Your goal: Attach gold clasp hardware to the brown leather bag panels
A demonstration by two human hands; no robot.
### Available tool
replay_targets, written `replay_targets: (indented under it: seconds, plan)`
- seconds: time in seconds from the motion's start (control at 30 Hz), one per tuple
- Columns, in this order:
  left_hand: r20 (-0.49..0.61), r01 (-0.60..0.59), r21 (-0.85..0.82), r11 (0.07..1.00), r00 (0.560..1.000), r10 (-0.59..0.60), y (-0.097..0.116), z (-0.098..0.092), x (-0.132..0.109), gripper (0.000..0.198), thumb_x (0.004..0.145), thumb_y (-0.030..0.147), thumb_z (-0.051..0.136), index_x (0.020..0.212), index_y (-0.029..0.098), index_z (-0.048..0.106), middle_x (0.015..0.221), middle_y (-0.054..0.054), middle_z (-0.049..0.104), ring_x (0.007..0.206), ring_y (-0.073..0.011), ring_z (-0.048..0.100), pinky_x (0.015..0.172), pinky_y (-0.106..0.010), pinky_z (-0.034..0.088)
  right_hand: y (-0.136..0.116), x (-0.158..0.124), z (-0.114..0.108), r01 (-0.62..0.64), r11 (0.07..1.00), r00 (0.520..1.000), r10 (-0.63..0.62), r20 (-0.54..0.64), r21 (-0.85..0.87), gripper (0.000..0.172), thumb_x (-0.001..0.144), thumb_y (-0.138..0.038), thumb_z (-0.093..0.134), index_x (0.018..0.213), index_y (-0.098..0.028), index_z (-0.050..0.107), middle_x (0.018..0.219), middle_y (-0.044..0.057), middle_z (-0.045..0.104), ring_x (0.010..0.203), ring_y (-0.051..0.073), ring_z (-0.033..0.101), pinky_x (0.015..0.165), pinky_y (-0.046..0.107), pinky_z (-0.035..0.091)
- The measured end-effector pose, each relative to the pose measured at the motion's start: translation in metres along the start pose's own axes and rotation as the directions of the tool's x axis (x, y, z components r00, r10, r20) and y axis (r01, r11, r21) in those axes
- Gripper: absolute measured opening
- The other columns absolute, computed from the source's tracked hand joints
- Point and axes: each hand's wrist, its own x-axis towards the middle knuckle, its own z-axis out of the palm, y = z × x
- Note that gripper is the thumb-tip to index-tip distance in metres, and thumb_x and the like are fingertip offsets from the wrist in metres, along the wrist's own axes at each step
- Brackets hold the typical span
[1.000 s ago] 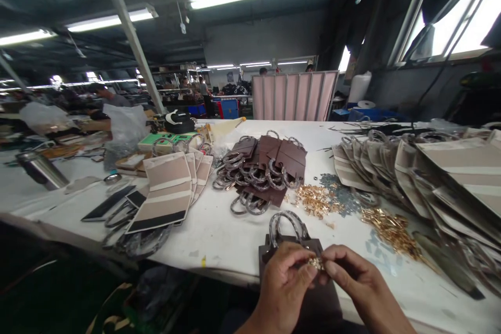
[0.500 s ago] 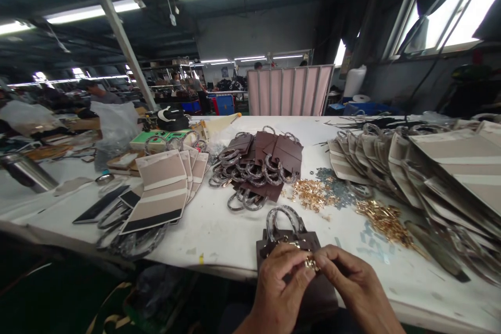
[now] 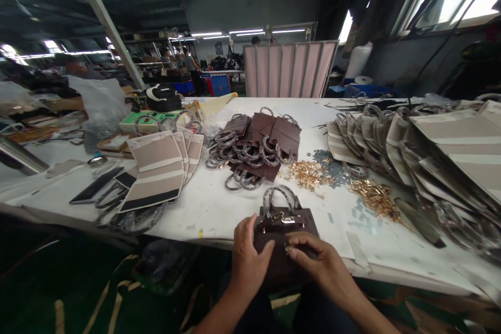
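Observation:
A dark brown handbag panel with a plastic-wrapped handle lies at the table's front edge and hangs over it toward my lap. A gold metal clasp sits across its upper part. My left hand rests at the panel's left side, thumb and fingers spread. In my right hand, thumb and index finger pinch a small gold fitting just over the brown surface. The fitting's exact form is too small to make out.
Several brown handled panels are heaped mid-table. To their right lie gold fittings, grey metal plates and more gold pieces. Beige panels are stacked at left, others at right. A pink partition stands behind.
My hands have parted. The left has let go of the gold fitting and moved to the panel's left side; the right has brought the fitting left over the brown surface. The view has tilted down.

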Motion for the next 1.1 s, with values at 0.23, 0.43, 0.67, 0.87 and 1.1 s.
replay_targets:
  seconds: [0.23, 0.43, 0.67, 0.87, 1.1]
  plan:
    - [0.129, -0.043, 0.181, 0.983, 0.991, 0.02, -0.013, 0.004, 0.021, 0.056, 0.078, 0.02, 0.073, 0.131, 0.022, 0.059, 0.113, -0.008, 0.067, 0.11, -0.0284, 0.062, 0.098, -0.048, 0.052, 0.029, 0.02, 0.013, 0.099, 0.985, 0.99, -0.111, -0.085, -0.142, 0.029, 0.089, -0.052, 0.07, 0.094, -0.024, 0.076, 0.143, 0.012, 0.063, 0.135, 0.031, 0.056, 0.118, 0.048, 0.04]
    - [0.143, 0.059, 0.142, 0.988, 0.986, -0.08, -0.005, 0.01, 0.032, 0.06, 0.074, 0.028, 0.079, 0.131, 0.024, 0.061, 0.122, -0.012, 0.063, 0.117, -0.0338, 0.058, 0.101, -0.049, 0.048, 0.04, 0.035, 0.005, 0.12, 0.971, 0.952, -0.171, -0.253, -0.205, 0.035, 0.089, -0.057, 0.067, 0.102, -0.024, 0.073, 0.155, 0.01, 0.052, 0.146, 0.033, 0.044, 0.125, 0.057, 0.026]
    - [0.048, 0.2, -0.163, 0.966, 0.98, -0.194, 0.005, 0.015, 0.036, 0.073, 0.073, 0.02, 0.079, 0.141, 0.022, 0.054, 0.127, -0.012, 0.062, 0.118, -0.029, 0.059, 0.106, -0.044, 0.044, 0.038, 0.046, -0.025, 0.056, 0.967, 0.96, -0.121, -0.252, -0.25, 0.043, 0.085, -0.063, 0.069, 0.107, -0.026, 0.074, 0.127, 0.007, 0.072, 0.121, 0.033, 0.066, 0.113, 0.051, 0.045]
    - [0.406, 0.615, -0.654, 0.442, 0.777, -0.481, 0.019, 0.019, 0.041, 0.068, 0.074, 0.039, 0.086, 0.13, 0.011, 0.06, 0.107, -0.011, 0.072, 0.093, -0.0224, 0.068, 0.088, -0.034, 0.051, 0.016, 0.054, -0.045, 0.07, 0.966, 0.98, -0.113, -0.165, -0.249, 0.037, 0.089, -0.056, 0.066, 0.103, -0.023, 0.076, 0.106, 0.007, 0.079, 0.098, 0.027, 0.074, 0.091, 0.039, 0.058]
    - [0.648, 0.716, -0.679, 0.159, 0.687, -0.329, 0.021, 0.014, 0.051, 0.036, 0.075, 0.03, 0.085, 0.103, 0.015, 0.068, 0.089, -0.004, 0.074, 0.079, -0.0174, 0.068, 0.08, -0.029, 0.051, 0.012, 0.057, -0.062, 0.207, 0.896, 0.978, -0.204, 0.05, -0.393, 0.024, 0.092, -0.038, 0.067, 0.109, -0.024, 0.077, 0.107, 0.006, 0.079, 0.098, 0.025, 0.074, 0.093, 0.039, 0.058]
